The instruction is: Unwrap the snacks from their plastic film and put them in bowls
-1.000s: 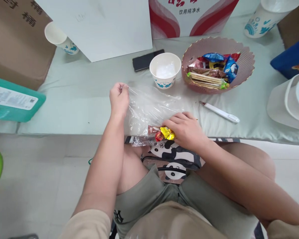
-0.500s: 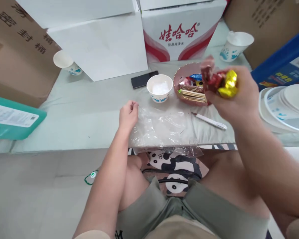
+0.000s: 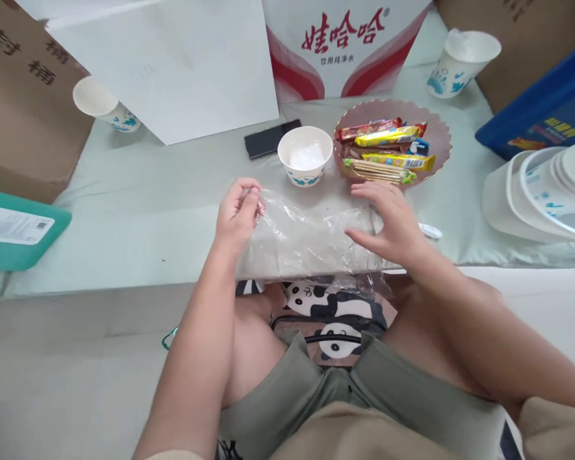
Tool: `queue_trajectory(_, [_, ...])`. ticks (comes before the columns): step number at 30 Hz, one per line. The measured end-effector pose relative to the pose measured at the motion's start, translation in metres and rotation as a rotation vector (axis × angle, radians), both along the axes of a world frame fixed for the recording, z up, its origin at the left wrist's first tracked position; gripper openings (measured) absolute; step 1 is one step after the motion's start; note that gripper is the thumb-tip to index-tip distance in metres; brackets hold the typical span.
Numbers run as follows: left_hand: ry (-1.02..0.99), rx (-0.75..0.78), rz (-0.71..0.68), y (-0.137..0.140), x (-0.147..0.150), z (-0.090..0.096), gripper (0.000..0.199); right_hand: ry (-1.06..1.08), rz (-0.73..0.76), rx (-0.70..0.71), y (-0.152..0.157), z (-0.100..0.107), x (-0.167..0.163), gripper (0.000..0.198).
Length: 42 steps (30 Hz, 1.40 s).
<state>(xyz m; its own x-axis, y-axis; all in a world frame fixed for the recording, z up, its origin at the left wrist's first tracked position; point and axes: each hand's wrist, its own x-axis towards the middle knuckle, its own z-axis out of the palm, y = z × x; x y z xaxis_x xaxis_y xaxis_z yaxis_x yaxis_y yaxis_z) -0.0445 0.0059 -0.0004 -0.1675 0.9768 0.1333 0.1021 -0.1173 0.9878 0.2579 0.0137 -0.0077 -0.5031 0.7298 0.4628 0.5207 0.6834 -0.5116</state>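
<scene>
Pinched in my left hand (image 3: 239, 207) is the upper left corner of a clear plastic bag (image 3: 299, 233), which lies spread on the cloth and hangs over the front edge. Over the bag's right side, my right hand (image 3: 386, 223) is open, thumb and fingers apart, holding nothing. Just beyond it stands a pink scalloped bowl (image 3: 441, 144) with several wrapped snacks (image 3: 388, 136) in red, yellow and blue. A bundle of thin sticks (image 3: 376, 170) lies at the bowl's near side. Left of it is a paper bowl (image 3: 304, 172) with something whitish inside.
A white-handled tool (image 3: 430, 231) lies partly hidden behind my right hand. A black flat object (image 3: 271, 139) rests behind the paper bowl. White boxes (image 3: 172, 70) stand at the back, paper cups (image 3: 460, 67) on either side. White tubs (image 3: 501, 198) are at right, a green container (image 3: 23, 230) at left.
My right hand has let go of the wrapped snacks, which now lie in the pink bowl, and has come down left toward the bag. My left hand has lifted the bag's corner slightly.
</scene>
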Motion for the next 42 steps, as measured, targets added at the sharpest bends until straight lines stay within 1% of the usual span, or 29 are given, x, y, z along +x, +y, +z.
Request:
queue_trajectory(2, [-0.003,0.008,0.003,0.002,-0.001,-0.001,0.047,0.001,0.039,0.028,0.002,-0.005,-0.009,0.056])
queue_trajectory(4, [0.003,0.012,0.013,0.003,-0.002,-0.002,0.051,-0.010,0.056,0.023,0.004,-0.009,-0.014,0.040])
queue_trajectory(6, [0.027,0.020,0.039,0.004,-0.005,-0.003,0.050,0.035,-0.012,0.005,0.003,-0.010,-0.012,0.018])
queue_trajectory(7, [0.054,0.026,0.058,0.004,-0.006,-0.004,0.047,0.084,-0.078,-0.010,0.001,-0.008,-0.010,0.014])
queue_trajectory(9, [0.145,0.041,0.080,0.003,-0.009,-0.005,0.039,0.200,-0.229,-0.062,-0.003,-0.003,-0.002,0.013])
queue_trajectory(12, [0.294,0.052,0.040,0.001,-0.010,-0.005,0.028,0.372,-0.428,-0.185,-0.007,0.008,0.009,0.010])
queue_trajectory(13, [0.316,0.051,0.018,0.000,-0.009,-0.006,0.027,0.424,-0.463,-0.232,-0.007,0.010,0.012,0.011])
queue_trajectory(15, [0.299,0.043,-0.006,0.000,-0.005,-0.008,0.028,0.522,-0.487,-0.313,-0.006,0.011,0.016,0.020])
queue_trajectory(17, [0.221,0.038,0.028,0.000,0.000,-0.012,0.033,0.606,-0.446,-0.366,-0.004,0.009,0.018,0.027])
queue_trajectory(19, [0.123,0.045,0.117,-0.001,0.005,-0.017,0.043,0.648,-0.333,-0.465,-0.002,0.007,0.018,0.032])
queue_trajectory(21, [0.072,0.042,0.187,-0.003,0.008,-0.021,0.049,0.593,-0.173,-0.649,-0.002,0.006,0.016,0.041])
queue_trajectory(23, [0.053,0.048,0.221,-0.005,0.010,-0.023,0.048,0.484,-0.046,-0.825,-0.002,0.006,0.014,0.040])
queue_trajectory(24, [0.042,0.058,0.234,-0.006,0.010,-0.023,0.045,0.455,-0.024,-0.866,-0.002,0.006,0.012,0.037])
queue_trajectory(25, [0.027,0.071,0.246,-0.005,0.010,-0.022,0.042,0.454,-0.034,-0.870,-0.002,0.005,0.011,0.034])
queue_trajectory(26, [0.005,0.088,0.265,-0.004,0.009,-0.021,0.038,0.474,-0.076,-0.836,-0.001,0.005,0.010,0.030])
queue_trajectory(28, [-0.048,0.101,0.295,-0.001,0.007,-0.018,0.036,0.538,-0.208,-0.700,0.003,0.003,0.008,0.023])
queue_trajectory(30, [-0.127,0.041,0.265,0.003,0.004,-0.016,0.046,0.586,-0.327,-0.533,0.006,0.002,0.008,0.017])
queue_trajectory(31, [-0.181,-0.021,0.222,0.004,0.003,-0.015,0.054,0.610,-0.365,-0.462,0.008,0.002,0.009,0.016])
queue_trajectory(33, [-0.254,-0.198,0.080,0.006,0.003,-0.014,0.066,0.667,-0.421,-0.363,0.008,0.005,0.011,0.017])
queue_trajectory(34, [-0.256,-0.291,0.010,0.007,0.004,-0.014,0.067,0.693,-0.439,-0.341,0.007,0.007,0.011,0.018])
queue_trajectory(35, [-0.238,-0.368,-0.041,0.007,0.005,-0.014,0.064,0.722,-0.440,-0.338,0.006,0.008,0.012,0.021])
queue_trajectory(36, [-0.209,-0.419,-0.062,0.008,0.007,-0.015,0.057,0.752,-0.422,-0.361,0.005,0.009,0.013,0.025])
queue_trajectory(37, [-0.185,-0.441,-0.054,0.009,0.010,-0.016,0.048,0.787,-0.389,-0.411,0.003,0.010,0.013,0.030])
queue_trajectory(38, [-0.175,-0.435,-0.023,0.011,0.013,-0.018,0.041,0.818,-0.343,-0.489,0.001,0.009,0.012,0.037])
queue_trajectory(40, [-0.189,-0.377,0.061,0.015,0.018,-0.020,0.034,0.810,-0.234,-0.703,-0.003,0.007,0.010,0.046])
queue_trajectory(42, [-0.207,-0.313,0.113,0.018,0.022,-0.022,0.033,0.716,-0.157,-0.889,-0.006,0.005,0.006,0.042])
